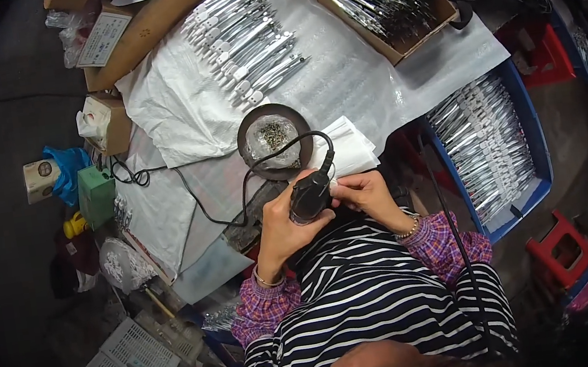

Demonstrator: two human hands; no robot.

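Observation:
My left hand [280, 233] is wrapped round a black corded power tool [308, 198], which looks like an electric screwdriver and is seen from its cable end. Its working tip is hidden below. Close beside it, my right hand [370, 196] has thumb and fingers pinched together; whatever they hold is too small and covered to name. Just beyond the tool sits a dark round bowl [247, 142] lined with clear plastic, with many tiny metal pieces [274, 135] in it. White sheets [349, 148] lie to the bowl's right.
Thin metal parts with white ends [243, 41] lie in a row on the covered table [364, 92]. A cardboard box [395, 51] and a blue crate [546, 165] hold more. The tool's black cable [196, 204] crosses leftward. A red stool [561, 252] stands at right.

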